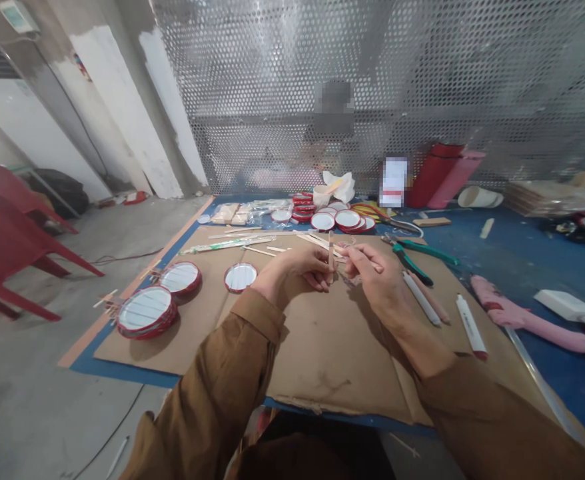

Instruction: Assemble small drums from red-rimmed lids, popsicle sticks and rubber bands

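Observation:
My left hand (313, 267) is closed on a flat wooden stick (331, 248), held upright over the cardboard. Close beside it, my right hand (367, 265) is pinched; whatever lies between its fingers is too small to make out. Behind both hands lie loose wooden sticks (317, 241). To the left, a white disc with a red rim (240, 277) lies on the cardboard (322, 363). Farther left stand two round red-rimmed pieces with white tops and strings, a larger one (145, 311) and a smaller one (180, 277).
Green-handled pliers (412, 257), a white marker (471, 327) and a pink glue gun (527, 313) lie to the right. Red-rimmed discs (347, 219) are piled at the back. A red bottle (435, 175) stands near the perforated metal screen (262, 87). Red chairs (12, 247) are at left.

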The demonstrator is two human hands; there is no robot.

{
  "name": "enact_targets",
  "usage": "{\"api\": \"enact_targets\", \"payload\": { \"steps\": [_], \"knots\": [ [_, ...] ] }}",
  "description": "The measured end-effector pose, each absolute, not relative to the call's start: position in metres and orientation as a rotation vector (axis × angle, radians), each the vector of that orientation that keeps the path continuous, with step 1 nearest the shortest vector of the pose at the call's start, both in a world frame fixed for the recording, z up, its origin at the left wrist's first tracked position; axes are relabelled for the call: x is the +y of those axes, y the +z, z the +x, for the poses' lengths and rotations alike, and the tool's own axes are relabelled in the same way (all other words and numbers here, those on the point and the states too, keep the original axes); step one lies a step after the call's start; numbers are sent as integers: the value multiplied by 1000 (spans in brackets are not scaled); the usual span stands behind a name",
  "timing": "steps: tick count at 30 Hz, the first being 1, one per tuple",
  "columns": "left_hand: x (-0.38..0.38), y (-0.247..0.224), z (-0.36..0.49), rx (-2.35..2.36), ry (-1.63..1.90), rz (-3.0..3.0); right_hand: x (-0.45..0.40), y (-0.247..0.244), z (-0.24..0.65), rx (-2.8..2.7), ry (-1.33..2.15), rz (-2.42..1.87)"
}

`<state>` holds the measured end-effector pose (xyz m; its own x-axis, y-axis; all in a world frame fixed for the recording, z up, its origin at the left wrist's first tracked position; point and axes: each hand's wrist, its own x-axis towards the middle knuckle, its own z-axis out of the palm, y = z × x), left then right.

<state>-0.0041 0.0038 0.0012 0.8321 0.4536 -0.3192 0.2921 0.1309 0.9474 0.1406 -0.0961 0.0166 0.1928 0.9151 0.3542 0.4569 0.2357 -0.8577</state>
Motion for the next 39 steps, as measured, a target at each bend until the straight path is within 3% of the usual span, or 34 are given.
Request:
{"api": "enact_targets", "payload": {
  "steps": [39],
  "knots": [
    [2, 4, -3, 687, 127, 1452, -95, 11, 141, -1488, 500, -1433]
  ]
}}
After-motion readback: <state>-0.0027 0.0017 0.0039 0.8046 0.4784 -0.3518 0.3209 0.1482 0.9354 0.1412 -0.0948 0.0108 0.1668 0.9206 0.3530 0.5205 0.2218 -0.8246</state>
